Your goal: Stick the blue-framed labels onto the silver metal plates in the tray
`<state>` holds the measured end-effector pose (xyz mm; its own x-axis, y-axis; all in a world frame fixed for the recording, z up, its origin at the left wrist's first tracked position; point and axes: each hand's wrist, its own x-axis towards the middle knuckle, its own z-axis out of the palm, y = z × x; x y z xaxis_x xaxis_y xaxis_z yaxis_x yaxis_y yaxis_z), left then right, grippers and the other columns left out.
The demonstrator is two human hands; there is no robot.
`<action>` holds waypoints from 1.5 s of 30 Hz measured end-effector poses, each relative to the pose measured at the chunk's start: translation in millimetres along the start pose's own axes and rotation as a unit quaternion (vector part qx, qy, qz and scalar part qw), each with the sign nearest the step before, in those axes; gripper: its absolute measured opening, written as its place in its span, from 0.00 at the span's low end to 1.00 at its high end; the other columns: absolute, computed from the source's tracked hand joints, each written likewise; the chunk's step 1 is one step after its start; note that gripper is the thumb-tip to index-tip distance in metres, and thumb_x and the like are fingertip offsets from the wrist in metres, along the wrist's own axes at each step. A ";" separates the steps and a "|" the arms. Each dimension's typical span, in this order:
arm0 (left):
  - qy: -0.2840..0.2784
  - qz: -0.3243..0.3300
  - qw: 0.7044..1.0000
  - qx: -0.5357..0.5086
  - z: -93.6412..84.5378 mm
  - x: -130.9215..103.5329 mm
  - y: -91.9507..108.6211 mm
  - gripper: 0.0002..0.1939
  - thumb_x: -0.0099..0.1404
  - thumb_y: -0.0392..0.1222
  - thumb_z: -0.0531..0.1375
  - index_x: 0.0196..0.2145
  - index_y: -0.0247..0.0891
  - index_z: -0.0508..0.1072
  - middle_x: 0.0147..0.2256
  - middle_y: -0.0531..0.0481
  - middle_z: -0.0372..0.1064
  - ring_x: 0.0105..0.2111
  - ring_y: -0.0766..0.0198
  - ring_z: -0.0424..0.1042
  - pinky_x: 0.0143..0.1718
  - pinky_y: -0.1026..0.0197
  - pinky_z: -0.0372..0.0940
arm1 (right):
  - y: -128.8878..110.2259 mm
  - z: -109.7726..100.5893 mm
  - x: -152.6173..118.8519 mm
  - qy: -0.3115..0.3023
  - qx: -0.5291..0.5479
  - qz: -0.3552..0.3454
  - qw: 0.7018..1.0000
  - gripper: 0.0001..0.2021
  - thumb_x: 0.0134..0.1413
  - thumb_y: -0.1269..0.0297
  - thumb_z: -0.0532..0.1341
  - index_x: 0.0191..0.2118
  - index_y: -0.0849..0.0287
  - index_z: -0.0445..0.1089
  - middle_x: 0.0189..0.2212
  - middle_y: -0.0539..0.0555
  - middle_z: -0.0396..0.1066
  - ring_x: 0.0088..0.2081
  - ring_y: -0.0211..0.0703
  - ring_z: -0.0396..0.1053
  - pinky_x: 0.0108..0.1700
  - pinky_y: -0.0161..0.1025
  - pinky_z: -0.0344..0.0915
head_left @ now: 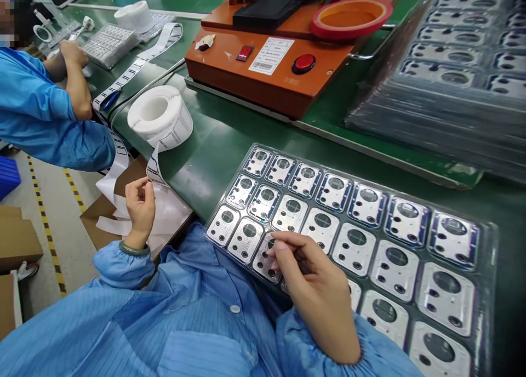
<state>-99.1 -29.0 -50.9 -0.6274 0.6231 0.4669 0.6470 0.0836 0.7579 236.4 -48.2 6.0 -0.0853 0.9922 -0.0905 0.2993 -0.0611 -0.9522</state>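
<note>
My left hand (141, 207) is closed, thumb and fingers pinched at the edge of a label strip (155, 167). That strip hangs off a white label roll (156, 111) on the green bench. Over the clear plastic tray (487, 289) is my right hand (318, 289), its thumb and index finger brought close together. Whatever lies between those fingertips, if anything, is too small to make out. Beneath them is a silver metal plate (265, 264), partly covered. Rows of similar plates fill the tray; those in the far row, plus two in the second, show blue-black frames around their edges.
An orange machine (263, 53) with a red button (304, 64) stands behind the tray, a red tape roll (352, 18) on it. Stacked trays (444, 103) rise at right. A co-worker's blue sleeve (41, 103) is at left. Backing paper (168, 212) hangs into a cardboard box (98, 215).
</note>
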 end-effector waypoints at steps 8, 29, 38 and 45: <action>-0.143 -0.285 0.901 -0.293 25.4 -3.3 -45.0 0.21 0.55 0.44 0.63 0.46 0.42 0.65 0.46 0.49 0.64 0.24 0.75 0.66 0.29 0.66 0.66 | -0.9 2.5 2.6 0.000 0.011 0.005 1.000 0.12 0.58 0.55 0.57 0.40 0.57 0.69 0.25 0.50 0.71 0.24 0.36 0.67 0.27 0.32 0.67; -0.323 -0.394 0.817 -0.271 44.4 -43.0 -119.6 0.16 0.66 0.44 0.57 0.50 0.34 0.67 0.47 0.44 0.67 0.43 0.60 0.70 0.42 0.52 0.69 | -2.0 5.1 14.6 0.026 0.073 0.028 0.997 0.13 0.50 0.55 0.62 0.38 0.58 0.70 0.24 0.50 0.70 0.22 0.34 0.65 0.24 0.30 0.66; -0.252 -0.410 0.808 -0.339 -32.6 -48.9 -119.1 0.19 0.51 0.48 0.69 0.33 0.32 0.71 0.35 0.46 0.72 0.36 0.63 0.72 0.40 0.58 0.68 | 1.4 1.1 15.2 0.016 0.048 0.035 0.998 0.15 0.50 0.52 0.63 0.39 0.56 0.71 0.25 0.51 0.70 0.24 0.34 0.65 0.26 0.29 0.67; -0.105 -0.427 0.822 -0.362 -39.3 -51.8 -115.9 0.19 0.50 0.38 0.70 0.37 0.36 0.67 0.32 0.51 0.72 0.33 0.68 0.73 0.41 0.61 0.69 | 3.6 0.0 13.8 0.013 0.030 0.044 0.998 0.17 0.50 0.50 0.63 0.41 0.56 0.70 0.27 0.52 0.70 0.24 0.35 0.65 0.22 0.28 0.64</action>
<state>-158.7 -101.5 -145.0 -0.5810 0.7046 -0.4074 -0.4648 0.1236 0.8767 236.3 -34.8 1.4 -0.0357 0.9852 -0.1674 0.2461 -0.1537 -0.9570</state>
